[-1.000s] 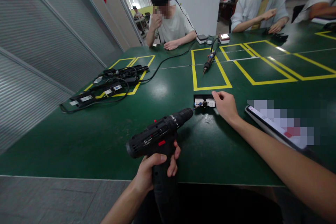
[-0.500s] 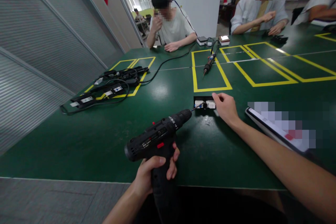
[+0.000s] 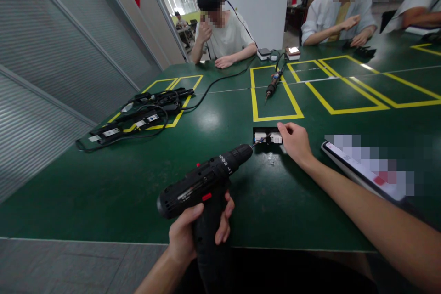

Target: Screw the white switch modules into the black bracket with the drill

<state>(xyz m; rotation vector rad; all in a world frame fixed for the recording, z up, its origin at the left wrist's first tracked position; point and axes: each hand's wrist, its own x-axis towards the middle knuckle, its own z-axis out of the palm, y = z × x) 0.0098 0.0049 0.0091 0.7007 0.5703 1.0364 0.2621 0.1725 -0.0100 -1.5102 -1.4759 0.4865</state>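
Note:
A black cordless drill (image 3: 203,179) with a red switch is gripped by its handle in my left hand (image 3: 203,229). Its long thin bit points up and right, over a small black case (image 3: 268,129) with white parts inside, set into or lying on the green table. Whether the tip touches the case cannot be made out. My right hand (image 3: 295,142) pinches the right end of this case between thumb and fingers. A small pale piece lies just below those fingertips.
A phone-like device (image 3: 365,167) lies right of my right forearm. Black power strips with cables (image 3: 148,115) are at the left. A brown-black tool (image 3: 274,86) lies in a yellow taped frame (image 3: 296,117). People sit across the green table (image 3: 120,193).
The rear of the drill and my left hand have moved slightly left and down, while the bit stays over the case. My right hand keeps its hold.

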